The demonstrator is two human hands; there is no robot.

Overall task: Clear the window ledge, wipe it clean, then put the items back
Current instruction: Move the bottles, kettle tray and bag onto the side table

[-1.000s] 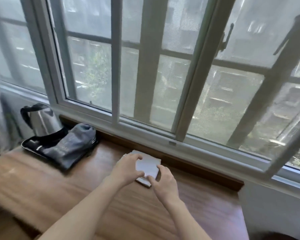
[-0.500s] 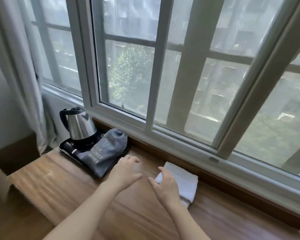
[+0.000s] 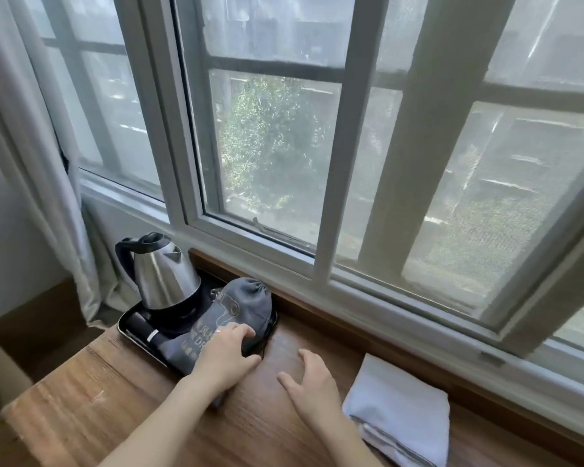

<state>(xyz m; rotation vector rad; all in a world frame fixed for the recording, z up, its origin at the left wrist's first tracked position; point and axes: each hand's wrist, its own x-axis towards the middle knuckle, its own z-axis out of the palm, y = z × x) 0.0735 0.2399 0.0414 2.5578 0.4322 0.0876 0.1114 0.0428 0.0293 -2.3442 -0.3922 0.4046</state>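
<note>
Step in hand, as I judge it: clearing the ledge. Nothing is lifted off yet.

Left hand point(image 3: 225, 353) lies on the grey drawstring bag point(image 3: 231, 318), fingers spread and bent lightly over the cloth. It touches the bag; whether it has actually taken hold I cannot tell, since the palm hides the contact.

Right hand point(image 3: 312, 377) sits just beside the bag, over bare wood, fingers apart and relaxed, holding nothing.

Bag lies on its side across the right half of the black tray point(image 3: 132, 332), its gathered mouth toward the window point(image 3: 284, 146), its lower end overhanging the tray's near edge. The steel kettle point(image 3: 164, 278) stands upright on the tray's left half, touching or nearly touching the bag.

Tray sits at the left end of the wooden ledge point(image 3: 115, 399), near the curtain point(image 3: 31, 163). The folded white cloth point(image 3: 398, 409) lies flat on the ledge to the right of the right hand, close to the window's base, apart from the tray.

Next move, judged: either close the left fingers on the bag and lift it alone, or bring the right hand to the tray's right rim and carry tray, kettle and bag off together. The second calls for a level lift, as the kettle is tall and the bag overhangs. The cloth must also come up before wiping.
</note>
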